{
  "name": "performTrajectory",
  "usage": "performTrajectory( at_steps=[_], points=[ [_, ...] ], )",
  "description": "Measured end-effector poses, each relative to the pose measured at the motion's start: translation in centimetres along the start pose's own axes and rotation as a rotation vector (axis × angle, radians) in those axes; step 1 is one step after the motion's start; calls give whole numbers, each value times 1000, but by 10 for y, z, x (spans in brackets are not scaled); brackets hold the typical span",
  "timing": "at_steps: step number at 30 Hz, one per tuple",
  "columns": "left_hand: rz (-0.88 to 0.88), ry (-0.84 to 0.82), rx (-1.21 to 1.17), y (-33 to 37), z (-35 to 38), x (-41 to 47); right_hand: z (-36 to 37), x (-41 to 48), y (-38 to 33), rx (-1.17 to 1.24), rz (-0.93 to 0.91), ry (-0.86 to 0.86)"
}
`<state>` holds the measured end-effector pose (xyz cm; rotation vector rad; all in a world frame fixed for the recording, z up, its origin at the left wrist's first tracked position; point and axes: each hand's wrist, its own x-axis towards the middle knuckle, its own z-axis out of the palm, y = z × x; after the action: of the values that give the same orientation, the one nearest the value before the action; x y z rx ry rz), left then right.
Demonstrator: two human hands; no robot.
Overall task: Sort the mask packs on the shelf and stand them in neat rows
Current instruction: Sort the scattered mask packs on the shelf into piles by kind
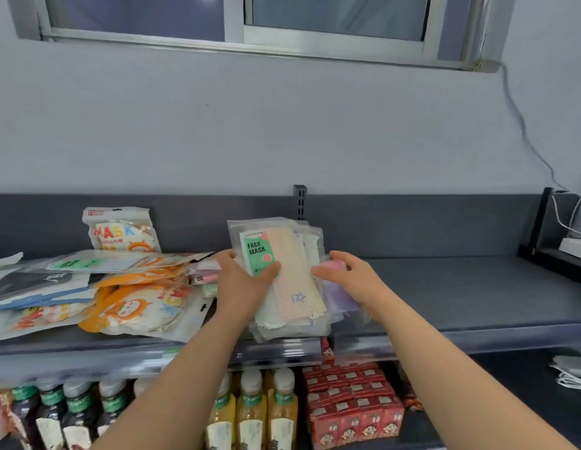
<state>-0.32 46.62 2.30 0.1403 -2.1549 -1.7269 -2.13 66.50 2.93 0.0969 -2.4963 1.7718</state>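
A stack of clear face mask packs (pixel 292 280) with a green "FACE MASK" label leans tilted on the grey shelf (pixel 461 287). My left hand (pixel 243 280) grips the stack's left edge, thumb across the label. My right hand (pixel 351 277) holds the stack's right side, fingers curled over a pink pack and a purple one. To the left lies a messy pile of mask packs (pixel 97 293), orange cartoon ones on top. One "MASK" pack (pixel 120 230) stands upright against the back panel.
The shelf's right part is bare up to a black rack (pixel 555 235) with a white adapter and cables. Below the shelf stand drink bottles (pixel 250 407) and red cartons (pixel 354 401). A metal upright (pixel 300 201) rises behind the stack.
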Motion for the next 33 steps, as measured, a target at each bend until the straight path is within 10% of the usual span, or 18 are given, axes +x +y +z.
performTrajectory(
  at_steps=[17,33],
  points=[
    [-325,-514,-81,64,344,24,-304,49,106,-106,198,229],
    [-113,-882,54,60,515,60,-425,103,188,-305,339,493]
  ],
)
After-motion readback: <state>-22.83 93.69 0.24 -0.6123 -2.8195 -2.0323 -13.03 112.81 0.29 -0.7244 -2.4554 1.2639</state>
